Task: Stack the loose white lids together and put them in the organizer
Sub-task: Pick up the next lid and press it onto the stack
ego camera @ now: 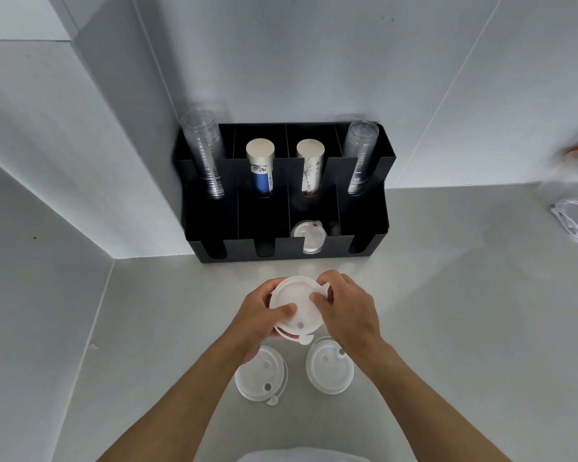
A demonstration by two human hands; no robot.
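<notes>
Both hands hold a small stack of white lids [297, 305] above the counter, in front of the black organizer [281, 251]. My left hand [257, 320] grips the stack's left side with the thumb on top. My right hand [349, 310] grips its right side, fingers on the top lid. Two loose white lids lie flat on the counter below the hands, one at the left [260, 375] and one at the right [329, 367]. More white lids [309, 236] sit in the organizer's front row, third compartment from the left.
The organizer's back row holds clear cup stacks at the left [202, 155] and right [359, 155] and two paper cup stacks [260, 166] in the middle. A wall corner stands at the left. Clear plastic packaging [573, 218] lies at the far right.
</notes>
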